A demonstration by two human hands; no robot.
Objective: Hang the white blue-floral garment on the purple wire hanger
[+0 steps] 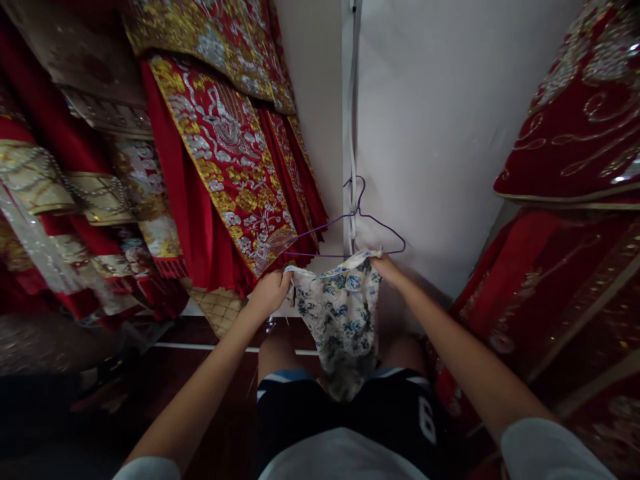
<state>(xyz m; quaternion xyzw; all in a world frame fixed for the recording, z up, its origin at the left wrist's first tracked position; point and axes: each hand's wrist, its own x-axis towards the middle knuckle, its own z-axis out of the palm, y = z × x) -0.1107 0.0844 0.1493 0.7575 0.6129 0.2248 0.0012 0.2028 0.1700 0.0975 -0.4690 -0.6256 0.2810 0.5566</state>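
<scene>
A white garment with blue and green flowers (345,307) is stretched between my two hands by its white top edge. Whether it is a skirt, shorts or a top I cannot tell. My left hand (271,291) is closed on the left end of that edge. At the other end my right hand (389,268) pinches the cloth. The lower part hangs down in front of my knees. Just behind the top edge, a purple wire hanger (375,219) hangs with no clothing on it; its bottom bar runs close to the cloth.
Red costumes with gold and silver embroidery (225,140) hang at the left. More red sequined clothing (575,153) hangs close on the right. Ahead stands a pale wall (425,113), with a white cord or pipe (351,100) running down beside the hanger.
</scene>
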